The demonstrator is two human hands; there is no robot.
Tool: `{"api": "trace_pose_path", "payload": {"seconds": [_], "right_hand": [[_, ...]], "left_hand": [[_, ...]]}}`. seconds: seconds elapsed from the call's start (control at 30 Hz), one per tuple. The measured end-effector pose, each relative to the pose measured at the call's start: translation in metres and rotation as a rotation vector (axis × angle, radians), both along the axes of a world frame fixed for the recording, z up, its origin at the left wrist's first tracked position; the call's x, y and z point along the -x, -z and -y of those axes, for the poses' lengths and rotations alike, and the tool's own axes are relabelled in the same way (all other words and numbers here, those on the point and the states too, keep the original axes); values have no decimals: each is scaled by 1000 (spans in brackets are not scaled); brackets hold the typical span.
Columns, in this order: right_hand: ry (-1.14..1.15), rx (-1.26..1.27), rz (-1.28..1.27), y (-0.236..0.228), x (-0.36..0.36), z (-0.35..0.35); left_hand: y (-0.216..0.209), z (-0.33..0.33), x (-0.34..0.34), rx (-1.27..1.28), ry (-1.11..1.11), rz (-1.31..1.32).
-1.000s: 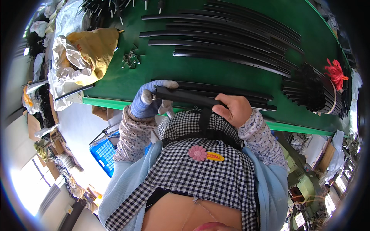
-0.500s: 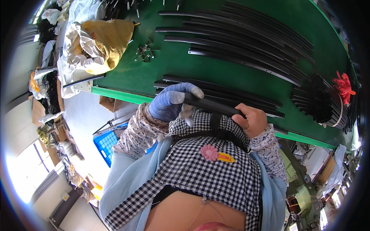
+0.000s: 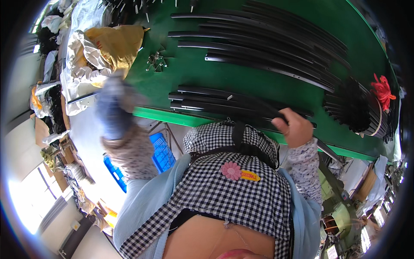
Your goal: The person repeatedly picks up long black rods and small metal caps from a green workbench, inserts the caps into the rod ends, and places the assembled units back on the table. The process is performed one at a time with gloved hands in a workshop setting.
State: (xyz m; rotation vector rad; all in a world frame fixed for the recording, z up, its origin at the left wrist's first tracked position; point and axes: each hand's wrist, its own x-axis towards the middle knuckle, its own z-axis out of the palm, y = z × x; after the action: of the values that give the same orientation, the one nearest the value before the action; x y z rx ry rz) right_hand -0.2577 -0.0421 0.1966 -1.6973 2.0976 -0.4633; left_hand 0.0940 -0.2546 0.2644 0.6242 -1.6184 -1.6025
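Note:
My bare right hand [image 3: 296,127] is closed around a long black tube [image 3: 257,105] near the table's front edge. The tube slants across other black tubes [image 3: 207,98] lying there, and a small shiny bit shows at its left end. My left hand [image 3: 115,105], in a blue and grey glove, is off to the left by the table corner, near a yellow and white sack [image 3: 123,45]. Motion smears its fingers, so whether it holds anything is hidden.
More black tubes [image 3: 258,54] lie in rows on the green table [image 3: 159,93]. Small metal clips [image 3: 157,61] are heaped near the sack. At the right is a tied bundle of black rods [image 3: 360,108] with a red ribbon [image 3: 383,93]. Blue crates [image 3: 161,151] stand below the table.
My left hand has let go of the tube and moved left toward the sack. My right hand keeps its hold and has shifted slightly right; the tube's left end is now uncovered.

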Motion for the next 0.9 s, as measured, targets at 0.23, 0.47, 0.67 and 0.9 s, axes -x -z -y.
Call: {"api": "trace_pose_path", "payload": {"seconds": [0.23,0.47,0.67,0.9], "right_hand": [[56,-102,152,-13,22,-6],[-46,-214,368,-13,13,-10],[-208,-400,609,-15,20,-8],[-188,-269,534,-1,11,12]], "left_hand": [[21,-37,55,7,89,226],[52,-44,85,303,323,331],[43,-38,89,154,594,263],[58,-49,75,-506,347,207]]}}
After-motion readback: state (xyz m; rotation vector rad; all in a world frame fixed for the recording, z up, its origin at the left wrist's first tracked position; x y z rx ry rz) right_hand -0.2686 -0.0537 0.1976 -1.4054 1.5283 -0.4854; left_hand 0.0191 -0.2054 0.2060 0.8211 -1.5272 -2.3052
